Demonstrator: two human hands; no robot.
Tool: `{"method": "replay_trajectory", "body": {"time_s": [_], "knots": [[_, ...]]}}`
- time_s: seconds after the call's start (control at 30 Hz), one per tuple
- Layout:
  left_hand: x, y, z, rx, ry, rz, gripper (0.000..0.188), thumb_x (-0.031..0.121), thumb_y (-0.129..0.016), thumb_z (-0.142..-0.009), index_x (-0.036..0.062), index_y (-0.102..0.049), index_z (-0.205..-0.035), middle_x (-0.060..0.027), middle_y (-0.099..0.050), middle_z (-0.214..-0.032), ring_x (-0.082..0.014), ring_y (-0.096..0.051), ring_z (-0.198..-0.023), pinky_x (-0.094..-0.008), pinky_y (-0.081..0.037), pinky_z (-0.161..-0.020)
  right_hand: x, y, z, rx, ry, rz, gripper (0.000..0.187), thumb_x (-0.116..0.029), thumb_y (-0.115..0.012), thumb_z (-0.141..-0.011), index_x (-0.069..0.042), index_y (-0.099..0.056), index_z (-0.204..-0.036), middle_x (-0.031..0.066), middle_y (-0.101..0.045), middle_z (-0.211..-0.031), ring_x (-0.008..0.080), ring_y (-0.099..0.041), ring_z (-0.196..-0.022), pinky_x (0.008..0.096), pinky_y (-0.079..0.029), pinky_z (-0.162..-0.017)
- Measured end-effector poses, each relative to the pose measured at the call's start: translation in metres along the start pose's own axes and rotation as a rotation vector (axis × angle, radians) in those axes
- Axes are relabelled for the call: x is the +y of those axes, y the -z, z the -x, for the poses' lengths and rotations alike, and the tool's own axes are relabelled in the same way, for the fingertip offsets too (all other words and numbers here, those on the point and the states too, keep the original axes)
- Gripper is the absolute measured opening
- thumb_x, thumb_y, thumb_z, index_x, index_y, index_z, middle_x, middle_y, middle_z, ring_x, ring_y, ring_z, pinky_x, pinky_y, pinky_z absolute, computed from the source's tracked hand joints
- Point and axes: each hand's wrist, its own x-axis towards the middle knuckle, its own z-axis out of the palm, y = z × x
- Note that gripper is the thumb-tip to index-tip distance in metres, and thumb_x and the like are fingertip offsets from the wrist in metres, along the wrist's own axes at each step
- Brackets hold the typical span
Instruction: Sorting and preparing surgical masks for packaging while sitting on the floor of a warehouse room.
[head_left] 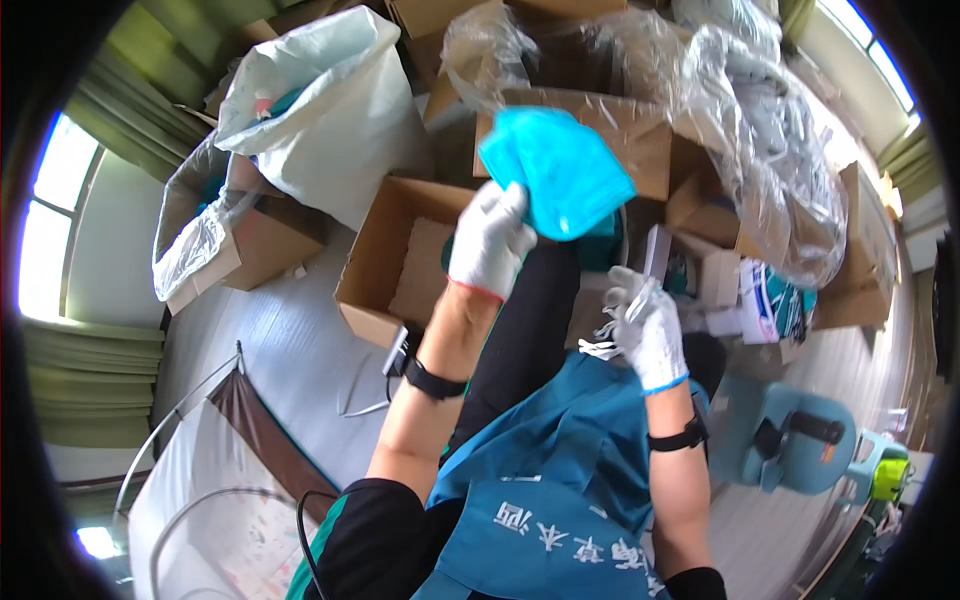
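Observation:
My left hand (488,243), in a white knit glove with a red cuff edge, is raised over the boxes. Its fingers and thumb pinch the lower left edge of a bright turquoise, slightly glossy flat piece (560,175), folded or layered; whether it is cloth or plastic I cannot tell. My right hand (648,325), gloved in white with a blue cuff edge, hovers above my lap to the right. Its fingers curl around a small, narrow, shiny object (643,298) that I cannot make out. White strands (600,348) lie just left of that hand.
An open cardboard box (375,255) stands left of my left hand. Beyond it are a large white sack (335,130) and a plastic-lined box (240,240). A big carton (650,155) with clear plastic film (760,150) stands ahead. A blue-grey chair (800,440) is at right.

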Motion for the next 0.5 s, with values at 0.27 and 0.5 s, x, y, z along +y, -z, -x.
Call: {"method": "replay_trajectory", "body": {"time_s": [0.27,0.5], "knots": [[0.003,0.032,-0.001,0.270,0.235,-0.293,0.010,0.016,-0.068,-0.090,0.0105,-0.060,-0.089,0.0060,-0.047,-0.069,-0.0027,-0.040,-0.053,-0.0185,-0.030,-0.047,0.067,0.006,0.071,0.111,-0.670,-0.940,0.030,-0.018,-0.046,-0.100,0.004,-0.064,-0.112,0.0018,-0.056,-0.075,0.0093,-0.053,-0.064,0.0253,-0.047,-0.060],[-0.064,0.023,-0.002,0.215,0.594,-0.439,0.014,0.016,-0.067,-0.089,0.0102,-0.056,-0.085,0.0016,-0.049,-0.065,-0.0070,-0.046,-0.051,-0.0213,-0.035,-0.043,0.081,0.006,0.121,0.075,-0.645,-0.439,0.029,-0.015,-0.046,-0.098,0.005,-0.062,-0.112,0.0082,-0.060,-0.083,0.0134,-0.057,-0.068,0.0263,-0.049,-0.063]]}}
